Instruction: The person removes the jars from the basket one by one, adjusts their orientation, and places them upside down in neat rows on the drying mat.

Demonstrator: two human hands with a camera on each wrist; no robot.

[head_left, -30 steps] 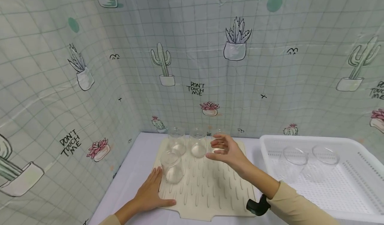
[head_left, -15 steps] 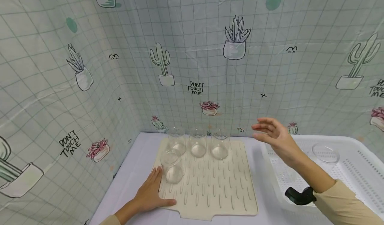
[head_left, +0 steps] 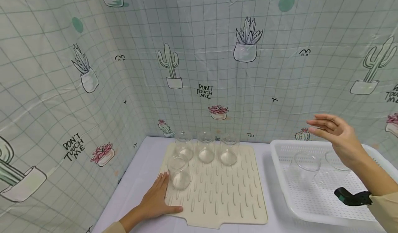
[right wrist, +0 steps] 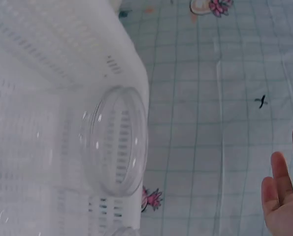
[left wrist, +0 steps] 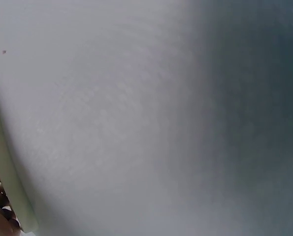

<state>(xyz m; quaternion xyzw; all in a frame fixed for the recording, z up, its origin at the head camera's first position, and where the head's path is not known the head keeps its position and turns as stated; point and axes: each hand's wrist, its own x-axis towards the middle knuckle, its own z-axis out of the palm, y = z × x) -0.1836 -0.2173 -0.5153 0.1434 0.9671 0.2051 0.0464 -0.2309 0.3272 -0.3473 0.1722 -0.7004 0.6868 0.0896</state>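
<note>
My left hand (head_left: 157, 200) lies with fingers spread along the left edge of a cream ridged mat (head_left: 230, 198), fingertips close by a clear cup (head_left: 180, 177) at its front left. Behind that cup, three more clear cups stand in a row on the mat, among them the right-hand cup (head_left: 228, 155). My right hand (head_left: 345, 139) is raised over a white basket (head_left: 287, 191), fingers loosely bent, holding nothing. Two clear cups are inside the basket, the left cup (head_left: 306, 165) and the right cup (head_left: 334, 167), which the hand partly covers. The right wrist view shows a cup's rim (right wrist: 94, 142) up close.
A white cloth (head_left: 130, 177) covers the table under the mat and basket. Grid-patterned curtains with cactus prints (head_left: 199, 53) enclose the back and left side. A black wrist strap mount (head_left: 352, 196) juts out from my right wrist over the basket.
My right hand has moved away from the right-hand cup of the back row and travelled right, to above the basket. The left hand and the cups on the mat have stayed put.
</note>
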